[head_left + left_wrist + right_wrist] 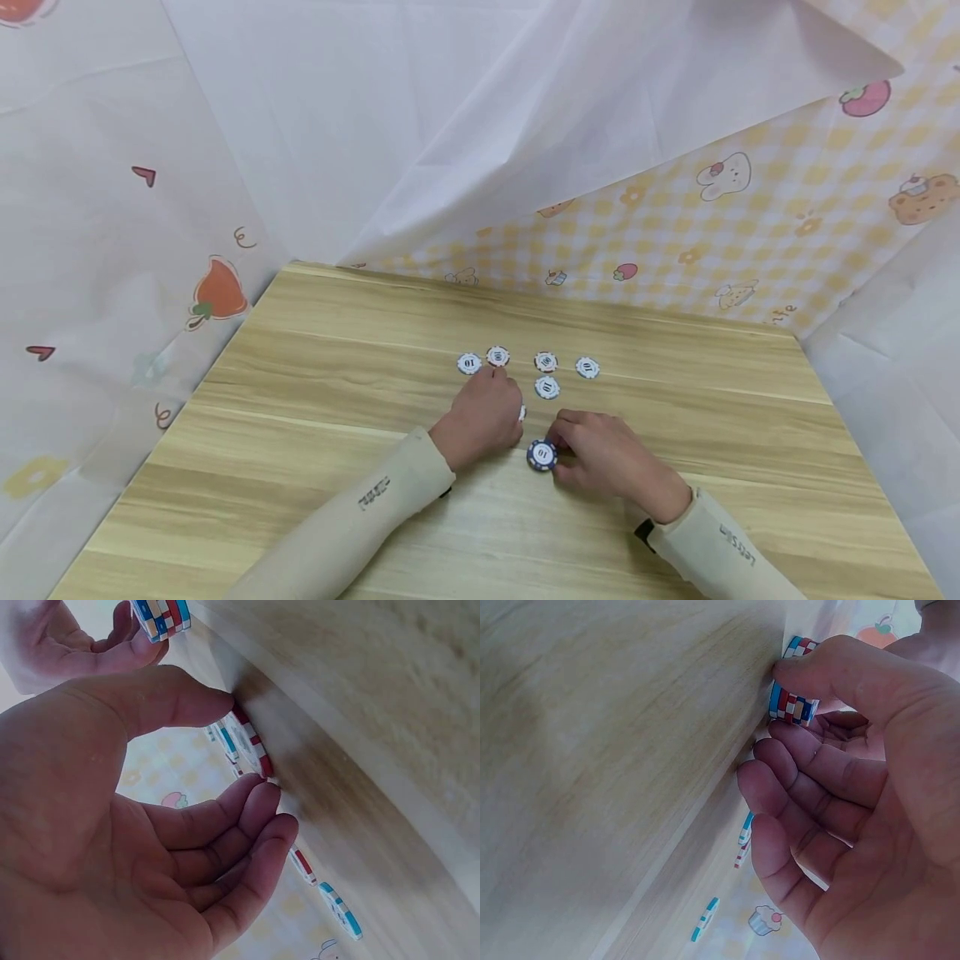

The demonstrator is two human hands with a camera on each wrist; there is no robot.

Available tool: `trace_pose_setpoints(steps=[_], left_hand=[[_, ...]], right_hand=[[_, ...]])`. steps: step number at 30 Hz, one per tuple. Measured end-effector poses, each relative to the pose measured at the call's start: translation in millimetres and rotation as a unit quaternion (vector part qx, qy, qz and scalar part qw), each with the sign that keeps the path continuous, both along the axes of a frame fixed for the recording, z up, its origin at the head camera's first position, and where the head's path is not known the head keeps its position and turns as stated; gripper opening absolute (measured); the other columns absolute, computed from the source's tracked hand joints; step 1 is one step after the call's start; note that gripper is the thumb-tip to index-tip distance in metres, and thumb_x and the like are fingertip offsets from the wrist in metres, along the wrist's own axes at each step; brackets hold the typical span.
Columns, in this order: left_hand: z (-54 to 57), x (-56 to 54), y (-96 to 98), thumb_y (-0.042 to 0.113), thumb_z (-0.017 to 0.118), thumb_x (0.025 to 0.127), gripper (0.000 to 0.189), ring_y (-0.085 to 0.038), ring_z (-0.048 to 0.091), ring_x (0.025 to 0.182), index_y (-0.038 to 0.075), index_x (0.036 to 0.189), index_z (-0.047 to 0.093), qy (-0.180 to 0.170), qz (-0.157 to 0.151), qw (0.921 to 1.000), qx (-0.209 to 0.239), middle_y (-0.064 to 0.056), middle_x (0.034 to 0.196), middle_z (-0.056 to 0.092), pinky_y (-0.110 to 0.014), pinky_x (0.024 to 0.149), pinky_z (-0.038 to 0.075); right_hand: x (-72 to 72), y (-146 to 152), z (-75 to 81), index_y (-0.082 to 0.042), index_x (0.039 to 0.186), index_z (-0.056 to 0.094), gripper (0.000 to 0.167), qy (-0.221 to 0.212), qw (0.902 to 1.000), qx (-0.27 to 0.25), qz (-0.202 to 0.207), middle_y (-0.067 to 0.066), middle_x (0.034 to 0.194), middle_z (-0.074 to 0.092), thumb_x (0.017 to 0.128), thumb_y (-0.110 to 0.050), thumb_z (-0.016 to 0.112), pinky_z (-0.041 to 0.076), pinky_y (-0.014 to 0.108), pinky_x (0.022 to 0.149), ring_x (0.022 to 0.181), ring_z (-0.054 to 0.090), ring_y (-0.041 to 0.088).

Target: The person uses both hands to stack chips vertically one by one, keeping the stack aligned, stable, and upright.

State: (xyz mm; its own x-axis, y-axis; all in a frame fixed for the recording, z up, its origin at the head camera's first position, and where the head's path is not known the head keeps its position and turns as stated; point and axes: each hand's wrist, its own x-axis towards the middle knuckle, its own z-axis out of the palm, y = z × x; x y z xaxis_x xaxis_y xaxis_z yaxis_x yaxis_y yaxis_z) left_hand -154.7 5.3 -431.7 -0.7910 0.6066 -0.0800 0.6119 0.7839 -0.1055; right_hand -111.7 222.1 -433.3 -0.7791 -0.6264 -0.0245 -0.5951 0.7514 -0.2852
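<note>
My left hand [487, 412] pinches a red-and-white-edged poker chip [249, 742] by its rim, thumb on one side and fingertips on the other. The chip stands low at the tabletop, and in the head view the hand hides most of it. Just to the right, my right hand [603, 454] grips a short stack of poker chips [793, 705] between thumb and fingers. Blue, red and white edges show in that stack, topped by a dark blue chip [542, 455] marked 10. The two hands are close together but apart.
Beyond the hands, loose chips lie flat: a blue-edged 10 chip [469, 363] beside a red-edged 100 chip [497, 356], another 100 chip [546, 362], a 10 chip [547, 387] below it, and one [588, 367] farther right. Patterned cloth [675, 217] hangs behind the wooden table [300, 350].
</note>
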Motion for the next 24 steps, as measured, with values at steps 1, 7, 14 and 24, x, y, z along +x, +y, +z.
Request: trace_pose_setpoints(steps=[1,7,14,24], left_hand=[[1.2,0.6,0.3,0.037,0.070,0.101,0.033,-0.024,0.068,0.104,0.008,0.087,0.073,-0.004,0.001,1.0000,-0.001,-0.007,0.100,0.075,-0.037,0.102,0.050],[2.3,2.9,0.6,0.038,0.072,0.099,0.032,-0.022,0.066,0.098,0.009,0.086,0.073,-0.001,0.001,1.0000,-0.006,-0.005,0.095,0.072,-0.036,0.098,0.050],[1.4,4.7,0.3,0.038,0.071,0.099,0.033,-0.022,0.065,0.092,0.008,0.085,0.073,0.017,0.000,0.9999,-0.002,-0.006,0.090,0.070,-0.035,0.091,0.052],[-1.2,3.9,0.8,0.036,0.071,0.097,0.034,-0.021,0.062,0.088,0.012,0.074,0.064,0.004,0.002,1.0000,-0.004,-0.005,0.085,0.066,-0.035,0.087,0.052]], right_hand=[[-0.1,0.1,-0.2,-0.017,0.099,0.077,0.018,0.001,1.0000,-0.001,0.000,-0.011,0.095,0.067,0.085,-0.019,0.087,0.053,0.034,0.068,0.079,0.060,0.005],[-0.3,0.2,-0.5,-0.017,0.099,0.077,0.018,0.004,1.0000,-0.001,0.000,-0.011,0.095,0.067,0.084,-0.019,0.087,0.053,0.033,0.067,0.078,0.059,0.005],[-1.0,0.0,1.3,-0.017,0.101,0.077,0.019,-0.007,1.0000,0.002,-0.004,-0.011,0.096,0.068,0.086,-0.019,0.087,0.053,0.034,0.069,0.079,0.060,0.005],[-0.3,-0.1,1.7,-0.017,0.103,0.078,0.019,-0.014,0.9999,0.001,-0.006,-0.010,0.097,0.069,0.086,-0.019,0.087,0.053,0.034,0.069,0.080,0.061,0.006]])
